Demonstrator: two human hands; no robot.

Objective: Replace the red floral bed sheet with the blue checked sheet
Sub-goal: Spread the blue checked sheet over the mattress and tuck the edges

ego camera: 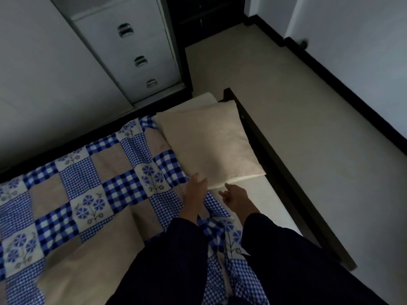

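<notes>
Both hands at the near edge of a cream pillow (211, 146), at the head of a dim bedroom's bed.

The blue checked sheet (88, 183) lies rumpled over most of the bed, leaving a bare mattress (255, 201) strip along the dark bed frame (286, 172). The left hand (195, 191), fingers straight, touches the pillow's edge. The right hand (235, 197) is half-curled just beside it; I cannot tell whether it grips anything. A white drawer unit (132, 45) and beige floor (286, 95) lie beyond.

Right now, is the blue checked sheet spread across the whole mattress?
Partly spread. The blue checked patchwork sheet lies rumpled near the cream square pillow, and a bare cream mattress strip shows along the right edge.
</notes>
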